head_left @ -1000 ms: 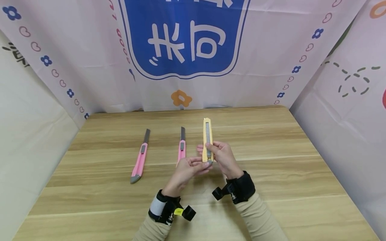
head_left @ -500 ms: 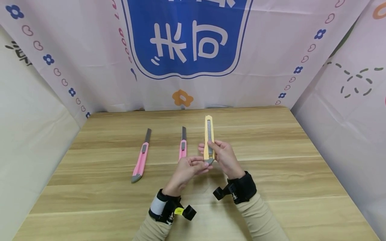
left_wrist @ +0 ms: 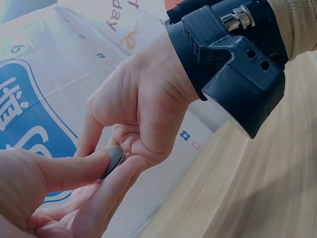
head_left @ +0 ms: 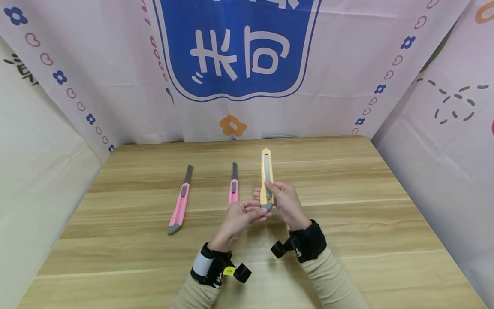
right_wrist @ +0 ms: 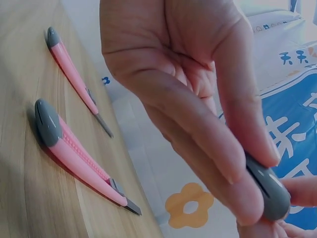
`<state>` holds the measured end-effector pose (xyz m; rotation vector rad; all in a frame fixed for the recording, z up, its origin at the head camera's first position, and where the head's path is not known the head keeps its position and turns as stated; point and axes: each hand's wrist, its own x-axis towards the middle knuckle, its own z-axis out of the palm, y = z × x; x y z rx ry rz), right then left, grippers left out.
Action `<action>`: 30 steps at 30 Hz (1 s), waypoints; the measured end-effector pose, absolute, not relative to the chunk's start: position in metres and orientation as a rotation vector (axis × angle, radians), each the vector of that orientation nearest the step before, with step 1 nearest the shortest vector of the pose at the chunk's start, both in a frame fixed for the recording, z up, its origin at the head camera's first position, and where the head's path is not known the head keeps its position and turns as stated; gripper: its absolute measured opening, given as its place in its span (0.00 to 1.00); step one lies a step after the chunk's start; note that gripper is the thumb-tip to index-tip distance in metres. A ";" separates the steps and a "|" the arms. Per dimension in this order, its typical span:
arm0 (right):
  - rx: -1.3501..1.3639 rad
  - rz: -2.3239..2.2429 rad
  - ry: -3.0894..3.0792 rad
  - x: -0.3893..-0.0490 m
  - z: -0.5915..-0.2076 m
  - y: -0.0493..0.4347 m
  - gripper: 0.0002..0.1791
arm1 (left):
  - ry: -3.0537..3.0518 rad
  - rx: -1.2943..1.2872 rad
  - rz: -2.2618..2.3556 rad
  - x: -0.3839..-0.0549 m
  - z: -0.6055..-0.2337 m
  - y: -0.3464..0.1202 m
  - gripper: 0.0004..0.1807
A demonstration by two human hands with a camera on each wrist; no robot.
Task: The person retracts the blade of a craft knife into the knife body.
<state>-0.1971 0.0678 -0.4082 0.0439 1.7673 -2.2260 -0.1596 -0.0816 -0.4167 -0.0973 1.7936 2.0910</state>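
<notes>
A yellow utility knife (head_left: 266, 169) is held up between both hands, tip pointing away from the body. No blade shows beyond its tip. My left hand (head_left: 238, 218) pinches its grey end cap (right_wrist: 275, 198) between thumb and fingers. Around the lower half of the body, my right hand (head_left: 287, 204) grips with its thumb lying on the front, by the slot. Left of the hands, a pink utility knife (head_left: 233, 191) lies with its blade out, its lower end hidden behind my left hand. Farther left is another pink utility knife (head_left: 179, 208), blade also extended.
Everything is over a wood-grain table (head_left: 127, 253). A printed cloth backdrop (head_left: 332, 77) rises behind its far edge, and more cloth (head_left: 444, 141) hangs along the sides. Each wrist wears a black camera band (head_left: 308, 240).
Both hands keep their grip. The yellow utility knife has turned slightly, so more of its grey end cap shows. The pink knives lie as before.
</notes>
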 end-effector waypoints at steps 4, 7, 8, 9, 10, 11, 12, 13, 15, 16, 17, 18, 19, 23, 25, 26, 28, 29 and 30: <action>0.058 -2.234 1.771 -0.197 -0.407 0.068 0.22 | 1.789 -0.066 2.077 -0.161 -0.418 -0.081 0.16; 0.053 -2.244 1.754 -0.197 -0.406 0.068 0.21 | 1.788 -0.049 2.069 -0.161 -0.418 -0.082 0.16; 0.049 -2.245 1.748 -0.197 -0.405 0.068 0.21 | 1.787 -0.043 2.068 -0.161 -0.418 -0.082 0.16; 0.045 -2.246 1.745 -0.197 -0.405 0.069 0.21 | 1.786 -0.046 2.065 -0.161 -0.418 -0.082 0.16; 0.042 -2.246 1.743 -0.197 -0.405 0.069 0.21 | 1.788 -0.043 2.063 -0.161 -0.418 -0.082 0.16; 0.040 -2.248 1.740 -0.197 -0.405 0.069 0.21 | 1.789 -0.042 2.060 -0.161 -0.418 -0.082 0.16; 0.035 -2.248 1.739 -0.197 -0.405 0.069 0.21 | 1.787 -0.044 2.059 -0.161 -0.418 -0.082 0.16; 0.032 -2.248 1.739 -0.197 -0.404 0.069 0.21 | 1.786 -0.046 2.059 -0.161 -0.418 -0.082 0.16; 0.022 -2.249 1.742 -0.196 -0.404 0.070 0.22 | 1.785 -0.051 2.055 -0.161 -0.418 -0.082 0.16; 0.020 -2.249 1.742 -0.196 -0.404 0.070 0.22 | 1.783 -0.052 2.056 -0.161 -0.418 -0.082 0.16; 0.018 -2.249 1.742 -0.196 -0.403 0.069 0.22 | 1.779 -0.057 2.057 -0.161 -0.417 -0.083 0.16; 0.016 -2.245 1.745 -0.196 -0.403 0.070 0.22 | 1.779 -0.053 2.058 -0.161 -0.417 -0.083 0.16; 0.017 -2.243 1.746 -0.196 -0.403 0.070 0.22 | 1.777 -0.053 2.059 -0.161 -0.417 -0.083 0.16; 0.025 -2.238 1.745 -0.196 -0.403 0.070 0.22 | 1.779 -0.049 2.059 -0.160 -0.416 -0.084 0.16; 0.026 -2.241 1.742 -0.196 -0.404 0.070 0.22 | 1.777 -0.055 2.059 -0.159 -0.416 -0.084 0.16; 0.026 -2.242 1.742 -0.196 -0.404 0.070 0.22 | 1.778 -0.054 2.057 -0.159 -0.416 -0.084 0.16; 0.029 -2.246 1.740 -0.196 -0.404 0.070 0.22 | 1.779 -0.054 2.055 -0.159 -0.417 -0.084 0.16; 0.030 -2.247 1.739 -0.196 -0.404 0.070 0.22 | 1.777 -0.055 2.056 -0.159 -0.417 -0.084 0.16; 0.031 -2.247 1.739 -0.196 -0.404 0.070 0.22 | 1.775 -0.056 2.058 -0.159 -0.417 -0.084 0.16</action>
